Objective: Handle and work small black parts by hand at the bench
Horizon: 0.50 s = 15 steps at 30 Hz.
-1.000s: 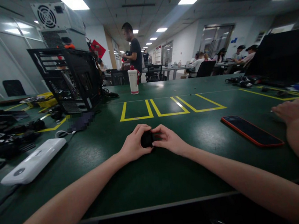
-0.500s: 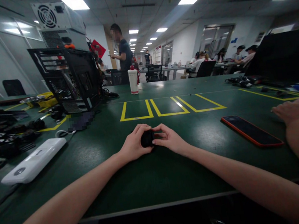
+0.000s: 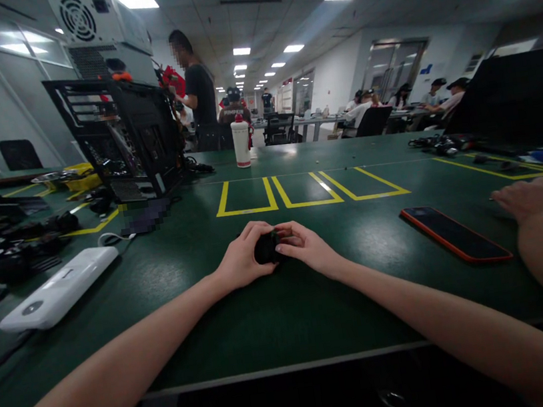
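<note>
The green table [image 3: 293, 325] spans the foreground. Between ten and eleven o'clock from the hands stands a black computer case [image 3: 156, 139]; farther off, at twelve, a person's dark top [image 3: 234, 114] reads "PUMPKIN". At nine lies a white oblong device [image 3: 61, 287], its mark too small to read; at three, a red-edged phone [image 3: 458, 234]. Above the table, the left hand [image 3: 241, 256] wraps its fingers around a small black object [image 3: 266, 250]; the right hand [image 3: 312, 249] pinches its three-o'clock edge.

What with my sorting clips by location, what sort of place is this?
Likely a shared office or electronics workroom: a computer case on a green table, and people seated at desks beyond.
</note>
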{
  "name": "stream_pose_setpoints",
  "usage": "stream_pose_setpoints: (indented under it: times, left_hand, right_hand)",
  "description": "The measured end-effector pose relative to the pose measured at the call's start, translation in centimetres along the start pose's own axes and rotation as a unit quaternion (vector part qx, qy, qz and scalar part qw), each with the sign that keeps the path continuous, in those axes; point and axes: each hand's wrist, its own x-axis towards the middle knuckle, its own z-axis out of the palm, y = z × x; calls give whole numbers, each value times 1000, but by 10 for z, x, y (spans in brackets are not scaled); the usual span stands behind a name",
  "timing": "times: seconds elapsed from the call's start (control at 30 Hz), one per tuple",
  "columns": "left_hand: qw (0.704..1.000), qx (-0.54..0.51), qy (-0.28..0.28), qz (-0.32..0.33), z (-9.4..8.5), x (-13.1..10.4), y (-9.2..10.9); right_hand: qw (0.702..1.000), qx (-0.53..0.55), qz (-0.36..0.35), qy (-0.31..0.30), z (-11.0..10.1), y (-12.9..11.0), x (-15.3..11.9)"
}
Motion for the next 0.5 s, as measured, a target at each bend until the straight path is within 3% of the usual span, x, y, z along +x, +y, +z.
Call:
stream_pose_setpoints:
  times: [0.17,0.5]
  left_hand:
    - [1000,-5,7,3,1,0,-1]
    - [1000,4,-1,-1,0,0,1]
  right_hand:
    - [999,25,-17,-17,0,1,-1]
    - [1000,26,-9,12,2,-1,1]
